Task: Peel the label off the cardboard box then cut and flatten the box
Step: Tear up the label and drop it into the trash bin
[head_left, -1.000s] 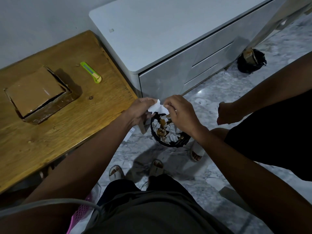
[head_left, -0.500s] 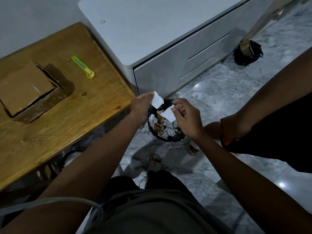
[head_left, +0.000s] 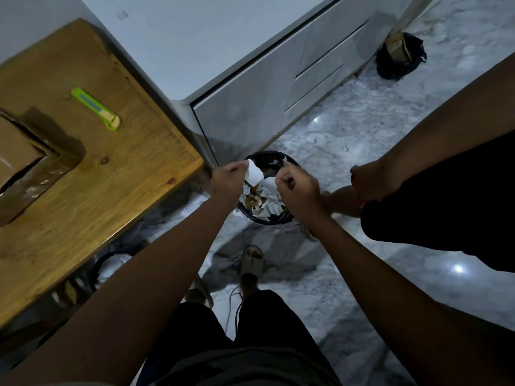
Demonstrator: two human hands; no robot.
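Over a black bin (head_left: 289,218) on the floor, my left hand (head_left: 227,181) pinches a white piece of torn label (head_left: 254,171). My right hand (head_left: 295,188) pinches a second white label piece (head_left: 269,181) just beside it. Both hands hover above the bin's paper scraps. The brown cardboard box (head_left: 19,165), wrapped in shiny tape, sits at the left edge of the wooden table (head_left: 92,196), partly cut off by the frame. A green utility knife (head_left: 96,108) lies on the table behind the box.
A white drawer cabinet (head_left: 250,79) stands against the table's right side. Another person's arm and hand (head_left: 370,182) reach in from the right, close to my right hand. A black bag (head_left: 401,57) sits on the marble floor at the back. My sandalled feet stand below the bin.
The label was one piece between both hands, then tore in two. My hands have moved further over the bin; the view has swung right, pushing the box to the frame's left edge.
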